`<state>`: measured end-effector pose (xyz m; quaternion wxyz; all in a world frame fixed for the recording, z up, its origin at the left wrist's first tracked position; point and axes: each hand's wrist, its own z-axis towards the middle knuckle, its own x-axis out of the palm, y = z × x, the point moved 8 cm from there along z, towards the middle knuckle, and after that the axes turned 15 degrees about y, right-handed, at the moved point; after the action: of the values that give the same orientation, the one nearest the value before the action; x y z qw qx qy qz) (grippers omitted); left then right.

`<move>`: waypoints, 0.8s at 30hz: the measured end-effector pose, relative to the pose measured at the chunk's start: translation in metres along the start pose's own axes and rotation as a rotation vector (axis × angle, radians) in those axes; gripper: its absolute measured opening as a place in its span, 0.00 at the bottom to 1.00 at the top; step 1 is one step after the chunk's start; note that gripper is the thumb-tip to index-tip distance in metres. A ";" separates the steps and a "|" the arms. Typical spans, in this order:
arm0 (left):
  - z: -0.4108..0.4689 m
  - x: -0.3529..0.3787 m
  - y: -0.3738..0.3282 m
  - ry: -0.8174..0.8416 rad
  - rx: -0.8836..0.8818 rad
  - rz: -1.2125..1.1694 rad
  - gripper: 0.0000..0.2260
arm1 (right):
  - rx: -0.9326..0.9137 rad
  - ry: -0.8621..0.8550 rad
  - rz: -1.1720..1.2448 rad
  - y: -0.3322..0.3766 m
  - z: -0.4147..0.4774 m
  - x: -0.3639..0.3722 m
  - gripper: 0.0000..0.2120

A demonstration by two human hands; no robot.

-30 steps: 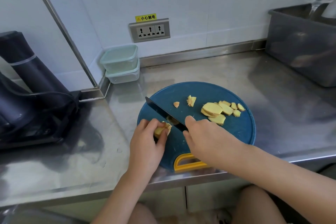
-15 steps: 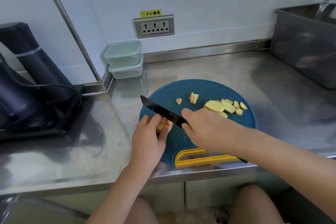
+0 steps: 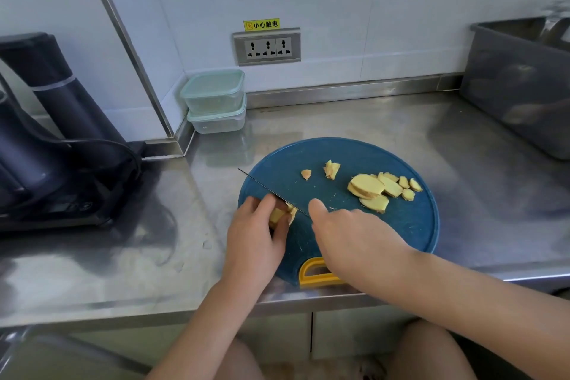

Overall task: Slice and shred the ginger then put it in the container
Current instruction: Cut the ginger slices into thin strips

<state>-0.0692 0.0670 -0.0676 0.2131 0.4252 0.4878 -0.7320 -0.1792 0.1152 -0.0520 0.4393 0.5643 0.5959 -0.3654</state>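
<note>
Fingers (image 3: 266,203) of the left hand (image 3: 253,234) pinch the ginger chunk (image 3: 278,215) near the left edge of the board (image 3: 401,225). The right hand (image 3: 348,241) grips the knife (image 3: 265,187), blade slanting right behind the chunk, pretty much touching.

On the cutting board (image 3: 401,225), ginger slices (image 3: 374,190) lie right; 2 stacked containers (image 3: 216,102) stand behind.

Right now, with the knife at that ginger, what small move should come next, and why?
Probably press the knife down through the ginger that the left hand pinches. The right hand grips the knife, its blade is at that piece, and only a few slices lie cut on the board, none shredded yet.
</note>
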 end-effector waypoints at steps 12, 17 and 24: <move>0.001 0.001 0.004 -0.024 0.033 -0.030 0.09 | -0.018 0.029 0.020 -0.003 0.000 0.003 0.10; 0.001 0.001 0.005 -0.029 0.034 -0.077 0.05 | -0.049 0.057 0.049 -0.003 0.005 0.003 0.09; 0.001 0.001 0.008 -0.034 0.031 -0.143 0.03 | -0.172 0.075 0.099 -0.006 0.010 -0.010 0.05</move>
<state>-0.0647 0.0624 -0.0724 0.1620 0.3799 0.5018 -0.7601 -0.1840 0.1016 -0.0465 0.4808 0.5665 0.6126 -0.2693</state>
